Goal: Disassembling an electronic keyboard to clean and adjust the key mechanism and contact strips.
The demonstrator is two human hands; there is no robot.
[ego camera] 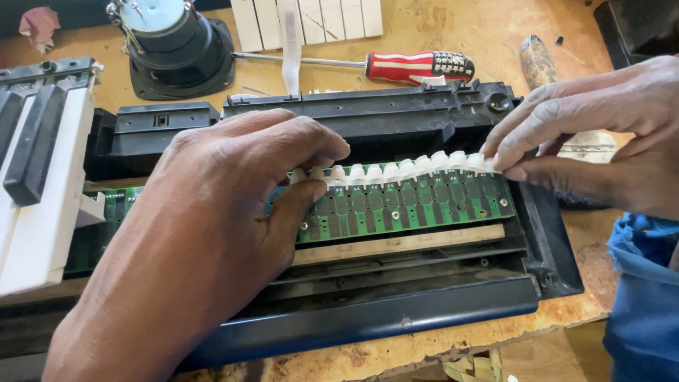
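Both grips are closed on one thing — the left hand (233, 191) pinches the left end of a white rubber contact strip (403, 168), the right hand (601, 134) its right end. Its long axis runs left to right between them, along the far edge of the green circuit board (410, 209) inside the opened keyboard casing (396, 311) on the counter (438, 25); a red-handled screwdriver (417, 66) lies beyond.

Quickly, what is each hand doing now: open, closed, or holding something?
Left hand: closed, fingers pinching the left end of the white rubber strip.
Right hand: closed, fingers pinching the strip's right end, above the green circuit board.
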